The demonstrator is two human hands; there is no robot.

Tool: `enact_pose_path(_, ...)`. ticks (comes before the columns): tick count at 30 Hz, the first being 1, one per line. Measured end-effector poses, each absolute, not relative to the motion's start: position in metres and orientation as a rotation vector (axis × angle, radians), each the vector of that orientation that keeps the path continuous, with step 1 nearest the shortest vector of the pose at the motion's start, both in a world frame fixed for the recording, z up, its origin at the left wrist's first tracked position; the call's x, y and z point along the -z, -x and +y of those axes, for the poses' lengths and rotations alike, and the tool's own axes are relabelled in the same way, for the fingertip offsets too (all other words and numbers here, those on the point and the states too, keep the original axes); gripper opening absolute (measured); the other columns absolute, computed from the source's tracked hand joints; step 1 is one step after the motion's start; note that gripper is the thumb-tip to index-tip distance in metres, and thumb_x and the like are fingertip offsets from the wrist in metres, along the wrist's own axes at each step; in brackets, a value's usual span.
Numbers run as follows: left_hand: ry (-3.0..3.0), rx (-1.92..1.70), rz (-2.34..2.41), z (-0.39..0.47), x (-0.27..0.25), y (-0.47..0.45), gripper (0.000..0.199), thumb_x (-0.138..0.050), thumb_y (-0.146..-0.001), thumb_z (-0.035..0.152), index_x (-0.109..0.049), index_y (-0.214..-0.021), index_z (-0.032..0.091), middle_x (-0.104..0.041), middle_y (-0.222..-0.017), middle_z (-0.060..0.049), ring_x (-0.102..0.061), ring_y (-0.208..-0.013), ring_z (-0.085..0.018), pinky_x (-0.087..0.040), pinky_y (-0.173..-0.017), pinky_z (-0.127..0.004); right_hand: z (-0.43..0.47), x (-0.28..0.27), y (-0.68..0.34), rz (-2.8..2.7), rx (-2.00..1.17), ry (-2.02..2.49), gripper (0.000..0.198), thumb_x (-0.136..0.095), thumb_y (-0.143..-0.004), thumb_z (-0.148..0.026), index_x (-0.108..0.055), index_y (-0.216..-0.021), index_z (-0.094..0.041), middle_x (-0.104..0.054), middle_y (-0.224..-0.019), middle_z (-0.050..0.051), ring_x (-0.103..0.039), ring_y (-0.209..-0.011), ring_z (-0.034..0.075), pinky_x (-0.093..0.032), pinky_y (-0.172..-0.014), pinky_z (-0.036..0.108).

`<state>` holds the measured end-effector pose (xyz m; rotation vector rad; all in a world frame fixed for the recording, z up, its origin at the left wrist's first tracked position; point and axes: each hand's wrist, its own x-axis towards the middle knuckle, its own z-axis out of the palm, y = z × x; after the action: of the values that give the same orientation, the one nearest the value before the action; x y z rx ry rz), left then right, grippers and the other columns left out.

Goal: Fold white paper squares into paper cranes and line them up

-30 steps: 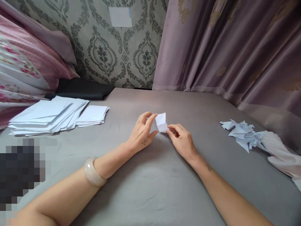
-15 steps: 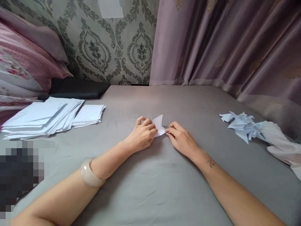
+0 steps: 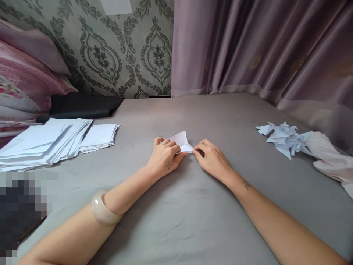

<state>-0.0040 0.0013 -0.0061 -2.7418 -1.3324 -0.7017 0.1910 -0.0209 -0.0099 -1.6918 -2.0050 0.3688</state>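
A small white sheet of folded paper (image 3: 179,138) is between my hands at the middle of the grey-covered surface (image 3: 176,213). One flap of it stands up, and a narrow point reaches to the right. My left hand (image 3: 166,154) is closed over its left part, thumb at the near edge, covering much of that side. The fingertips of my right hand (image 3: 209,156) pinch the right-hand point of the paper.
On the left lie a stack of large white sheets (image 3: 35,145) and a stack of smaller sheets (image 3: 98,137). A black folded cloth (image 3: 82,105) is behind them. Several folded paper figures (image 3: 285,138) are heaped at the right beside a pale cloth (image 3: 328,156). Purple curtains (image 3: 234,48) hang behind.
The paper's raised flap has opened wider and leans further left, showing more of the folded layer below. Both hands keep their hold. The whole view has shifted slightly.
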Motion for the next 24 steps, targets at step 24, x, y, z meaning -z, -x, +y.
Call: enact_pose_path(24,2.801,0.714,-1.738,0.013,0.011,-0.005,0.030,-0.056,-0.084,0.046,-0.064,-0.079,0.017,-0.065,-0.075,-0.003,-0.058,-0.080,-0.021,-0.032,-0.086,-0.044,-0.029,0.013,-0.182,-2.268,-0.214,1.457,0.033,-0.037,-0.088,-0.001,-0.065,-0.096,-0.018,-0.063,-0.092,0.006,-0.052,-0.087,0.018,-0.042,-0.074,0.029)
